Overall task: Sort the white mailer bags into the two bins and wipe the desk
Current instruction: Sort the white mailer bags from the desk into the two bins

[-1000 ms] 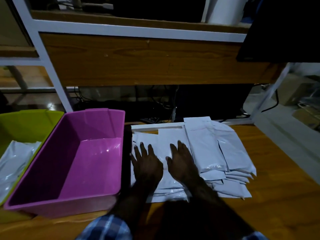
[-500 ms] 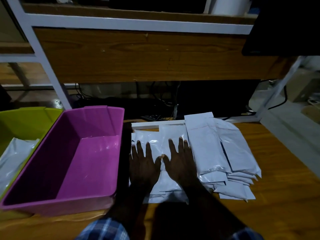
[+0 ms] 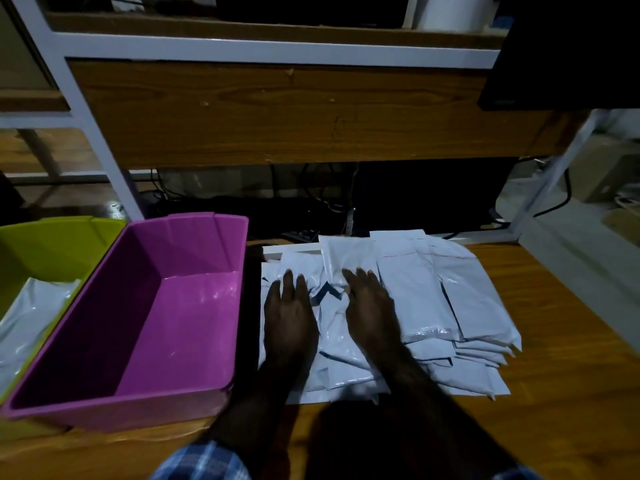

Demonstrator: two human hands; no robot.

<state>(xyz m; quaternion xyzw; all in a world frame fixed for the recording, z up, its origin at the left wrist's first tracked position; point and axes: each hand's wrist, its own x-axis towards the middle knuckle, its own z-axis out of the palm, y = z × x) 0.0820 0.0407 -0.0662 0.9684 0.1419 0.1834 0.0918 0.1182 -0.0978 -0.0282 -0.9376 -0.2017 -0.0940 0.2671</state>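
A pile of white mailer bags [image 3: 415, 299] lies spread on the wooden desk [image 3: 571, 393], right of centre. My left hand [image 3: 289, 313] lies flat on the left part of the pile, fingers straight. My right hand [image 3: 370, 306] presses on the bags beside it, and its fingertips bunch up the top bag [image 3: 346, 258], which is crumpled and pushed toward the back. A purple bin [image 3: 145, 323] stands left of the pile with nothing visible inside. Further left, a green bin [image 3: 45, 244] holds a white bag [image 3: 27, 320].
A wooden shelf unit with a white metal frame [image 3: 277, 50] rises behind the desk, with dark cables in the gap under it. A dark monitor [image 3: 568, 53] hangs at the upper right. Bare wooden desk shows right of the pile and along the front edge.
Both hands slid a little forward over the pile. The top bag under my right fingertips has wrinkled and moved toward the back, uncovering dark gaps between the bags.
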